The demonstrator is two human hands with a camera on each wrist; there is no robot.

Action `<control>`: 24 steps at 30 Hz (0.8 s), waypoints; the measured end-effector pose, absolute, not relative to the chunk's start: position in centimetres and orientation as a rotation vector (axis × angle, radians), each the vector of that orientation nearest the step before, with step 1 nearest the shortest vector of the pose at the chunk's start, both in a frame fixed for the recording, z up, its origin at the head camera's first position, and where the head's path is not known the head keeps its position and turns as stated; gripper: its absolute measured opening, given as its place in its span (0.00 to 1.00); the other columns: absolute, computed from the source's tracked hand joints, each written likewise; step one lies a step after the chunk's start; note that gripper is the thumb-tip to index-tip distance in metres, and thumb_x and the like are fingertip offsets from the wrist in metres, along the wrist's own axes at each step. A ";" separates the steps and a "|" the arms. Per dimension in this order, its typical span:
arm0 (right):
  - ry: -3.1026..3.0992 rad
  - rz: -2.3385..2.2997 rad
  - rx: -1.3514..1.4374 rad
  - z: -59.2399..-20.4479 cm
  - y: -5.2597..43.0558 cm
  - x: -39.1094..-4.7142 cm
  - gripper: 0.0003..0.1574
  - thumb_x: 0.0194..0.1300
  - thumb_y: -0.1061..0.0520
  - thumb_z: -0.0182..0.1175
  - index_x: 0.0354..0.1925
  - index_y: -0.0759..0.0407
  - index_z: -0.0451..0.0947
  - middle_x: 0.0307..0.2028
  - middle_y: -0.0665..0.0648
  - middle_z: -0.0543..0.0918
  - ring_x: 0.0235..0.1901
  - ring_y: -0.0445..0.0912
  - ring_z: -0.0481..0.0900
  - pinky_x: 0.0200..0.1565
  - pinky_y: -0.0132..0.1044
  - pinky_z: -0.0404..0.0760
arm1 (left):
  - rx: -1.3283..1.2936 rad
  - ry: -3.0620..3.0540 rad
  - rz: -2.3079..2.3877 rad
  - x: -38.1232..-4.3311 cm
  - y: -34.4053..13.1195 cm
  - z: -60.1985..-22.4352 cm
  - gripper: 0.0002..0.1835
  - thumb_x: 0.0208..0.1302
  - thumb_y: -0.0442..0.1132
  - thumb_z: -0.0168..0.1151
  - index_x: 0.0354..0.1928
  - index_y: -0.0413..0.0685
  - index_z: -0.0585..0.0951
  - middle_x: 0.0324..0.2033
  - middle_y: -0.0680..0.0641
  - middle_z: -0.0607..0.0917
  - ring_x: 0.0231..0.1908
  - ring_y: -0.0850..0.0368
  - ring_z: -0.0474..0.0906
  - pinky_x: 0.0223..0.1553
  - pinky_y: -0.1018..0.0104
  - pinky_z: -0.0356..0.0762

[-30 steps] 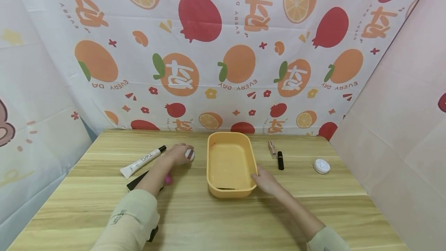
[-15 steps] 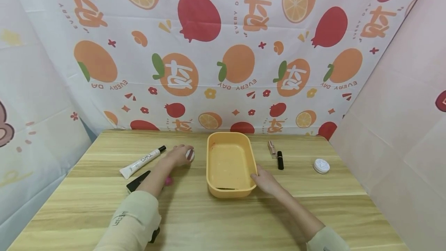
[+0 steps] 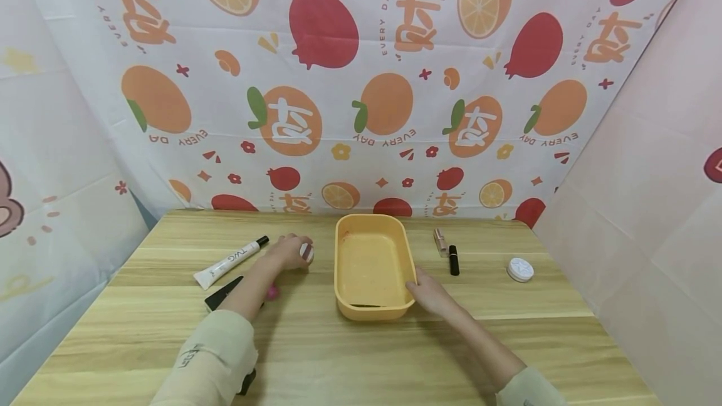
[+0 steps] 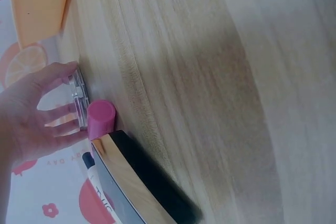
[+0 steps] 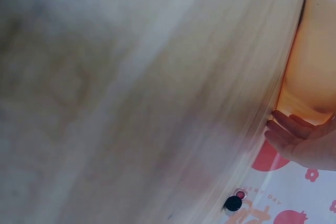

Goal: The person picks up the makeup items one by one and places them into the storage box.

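My left hand (image 3: pixel 289 251) holds a small round makeup compact (image 3: pixel 306 252), pale with a mauve band, left of the yellow plastic bin (image 3: pixel 372 313). In the left wrist view, the compact's clear edge (image 4: pixel 80 98) sits between thumb and fingertips, close over the wood. A pink round-ended item (image 4: pixel 101 116) is right beside it. My right hand (image 3: pixel 430 293) grips the bin's right wall, thumb over the rim. In the right wrist view, the fingers (image 5: pixel 286 129) lie along the bin's outside. A thin dark item (image 3: pixel 365 306) shows inside at the bin's near end, mostly hidden by the rim.
A white tube (image 3: pixel 231 262) with a black cap and a black box (image 3: pixel 222 293) lie at left. Another black item (image 3: pixel 247 382) is partly behind the left sleeve. Right of the bin are a pink lipstick (image 3: pixel 440 241), a black tube (image 3: pixel 454 260) and a white round case (image 3: pixel 521 269).
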State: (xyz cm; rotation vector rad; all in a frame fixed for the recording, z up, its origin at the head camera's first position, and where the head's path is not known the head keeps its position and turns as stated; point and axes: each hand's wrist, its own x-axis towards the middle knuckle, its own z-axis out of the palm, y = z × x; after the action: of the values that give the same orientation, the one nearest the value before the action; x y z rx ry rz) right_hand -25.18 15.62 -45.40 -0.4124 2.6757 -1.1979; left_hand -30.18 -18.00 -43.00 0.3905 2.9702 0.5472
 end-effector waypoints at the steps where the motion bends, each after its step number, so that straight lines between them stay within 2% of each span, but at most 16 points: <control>1: 2.678 -1.197 -0.411 -45.4 15.6 -25.2 0.29 0.66 0.59 0.44 0.62 0.73 0.59 0.31 0.55 0.78 0.31 0.47 0.77 0.45 0.53 0.73 | 0.391 2.969 0.546 -30.2 -18.0 -43.0 0.29 0.47 0.39 0.69 0.55 0.41 0.75 0.47 0.31 0.73 0.47 0.31 0.68 0.42 0.41 0.69; 18: 2.670 -1.204 -0.394 -45.1 15.6 -25.1 0.29 0.66 0.59 0.44 0.62 0.72 0.58 0.31 0.54 0.79 0.31 0.47 0.77 0.46 0.54 0.73 | 0.405 2.966 0.534 -29.5 -17.7 -40.9 0.30 0.48 0.42 0.67 0.55 0.42 0.74 0.45 0.35 0.74 0.44 0.37 0.69 0.43 0.44 0.69; 24: 2.669 -1.197 -0.389 -45.3 15.6 -25.2 0.30 0.66 0.59 0.44 0.63 0.72 0.57 0.32 0.54 0.79 0.33 0.47 0.77 0.46 0.54 0.72 | 0.406 2.963 0.517 -29.2 -17.9 -40.4 0.31 0.48 0.43 0.67 0.56 0.42 0.74 0.47 0.35 0.74 0.46 0.36 0.69 0.43 0.44 0.70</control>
State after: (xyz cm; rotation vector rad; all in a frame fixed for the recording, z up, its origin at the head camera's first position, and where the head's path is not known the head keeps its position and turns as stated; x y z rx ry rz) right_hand -25.18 15.59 -45.33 -0.3891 2.6688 -1.1968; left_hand -29.25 -17.87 -40.40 0.4059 2.9629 0.5166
